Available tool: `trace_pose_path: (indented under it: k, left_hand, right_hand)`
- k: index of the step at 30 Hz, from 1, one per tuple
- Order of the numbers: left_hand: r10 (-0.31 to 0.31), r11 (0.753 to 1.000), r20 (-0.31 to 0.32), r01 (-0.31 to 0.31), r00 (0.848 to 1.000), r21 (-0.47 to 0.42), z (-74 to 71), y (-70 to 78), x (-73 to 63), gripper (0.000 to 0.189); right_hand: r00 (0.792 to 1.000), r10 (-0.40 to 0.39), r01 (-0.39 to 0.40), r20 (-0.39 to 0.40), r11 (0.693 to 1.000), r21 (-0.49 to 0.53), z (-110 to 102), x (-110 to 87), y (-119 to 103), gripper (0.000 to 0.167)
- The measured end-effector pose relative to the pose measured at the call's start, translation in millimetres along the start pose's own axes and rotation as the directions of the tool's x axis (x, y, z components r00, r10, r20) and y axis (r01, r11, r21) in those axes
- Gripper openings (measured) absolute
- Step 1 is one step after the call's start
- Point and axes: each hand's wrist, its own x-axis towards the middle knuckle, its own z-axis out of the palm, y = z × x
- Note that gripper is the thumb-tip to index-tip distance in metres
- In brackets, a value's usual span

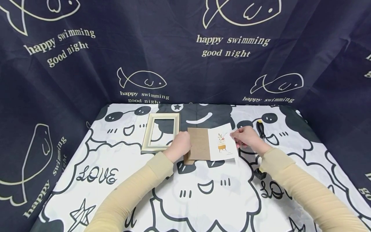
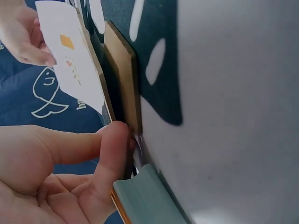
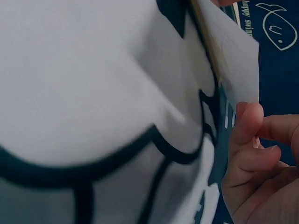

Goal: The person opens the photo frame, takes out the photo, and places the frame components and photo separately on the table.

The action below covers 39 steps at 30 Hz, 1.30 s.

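Observation:
A white card [image 1: 214,145] printed with a flower pot overlaps the right side of a brown backing board [image 1: 200,141]. My right hand [image 1: 246,137] pinches the card's right edge between thumb and fingers, and that edge is tilted up from the table. At the board's left edge, my left hand [image 1: 181,145] grips it with thumb and finger. A second brown piece [image 2: 122,70] shows beneath the board in the left wrist view. Just left of the left hand lies a cream picture frame [image 1: 147,135], its opening showing the tablecloth.
A black object with a yellow tip [image 1: 260,127] lies at the right, partly hidden behind the right forearm. The table wears a black and white cartoon cloth [image 1: 203,206]. Dark blue curtains [image 1: 185,58] with fish drawings stand behind and at both sides.

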Motion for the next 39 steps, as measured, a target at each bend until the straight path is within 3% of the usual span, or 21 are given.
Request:
trace_pose_path:
  k: [6, 11, 15, 18, 21, 25, 28, 32, 39]
  left_hand:
    - [0.024, 0.999, 0.001, -0.024, 1.0, 0.034, 0.8, 0.3, 0.6, 0.009]
    - [0.006, 1.0, 0.016, -0.006, 1.0, 0.0, -1.9, -0.2, 1.1, 0.009]
    - [0.011, 0.999, -0.009, -0.011, 1.0, -0.045, -6.7, -0.9, 3.5, 0.014]
    - [0.031, 0.99, -0.016, -0.033, 0.999, -0.136, -12.6, -0.6, 6.0, 0.017]
    - [0.04, 0.965, 0.012, -0.036, 0.999, -0.26, -20.0, 0.5, 8.8, 0.035]
    - [0.007, 0.922, 0.046, 0.012, 0.999, -0.388, -27.4, 1.4, 14.0, 0.053]
    - [-0.029, 0.883, 0.042, 0.046, 0.999, -0.468, -28.4, -0.1, 18.8, 0.051]
    - [-0.059, 0.833, 0.025, 0.063, 0.998, -0.549, -26.6, -4.0, 24.8, 0.039]
    - [-0.089, 0.817, 0.023, 0.086, 0.996, -0.571, -24.1, -9.9, 34.0, 0.031]
  right_hand:
    - [0.999, -0.02, 0.017, -0.035, 0.995, -0.096, -16.9, -4.6, -10.6, 0.024]
    - [0.999, -0.026, 0.024, -0.023, 0.995, -0.096, -26.7, -9.0, -21.9, 0.024]
    - [0.999, -0.031, 0.03, -0.015, 0.996, -0.078, -28.9, -9.5, -30.0, 0.025]
    - [1.0, -0.025, 0.025, -0.009, 0.998, -0.051, -25.7, -7.6, -36.5, 0.028]
    - [0.999, -0.039, 0.039, -0.005, 0.999, -0.003, -17.4, -4.8, -44.8, 0.028]
    - [0.996, -0.09, 0.09, -0.003, 0.993, 0.079, -2.8, 0.7, -53.4, 0.025]
    - [0.993, -0.115, 0.114, -0.003, 0.986, 0.125, 7.4, 6.5, -55.8, 0.024]
    - [0.997, -0.074, 0.073, -0.003, 0.983, 0.17, 17.9, 16.6, -53.3, 0.026]
    - [0.999, -0.028, 0.018, 0.043, 0.974, 0.227, 27.7, 30.4, -41.6, 0.028]
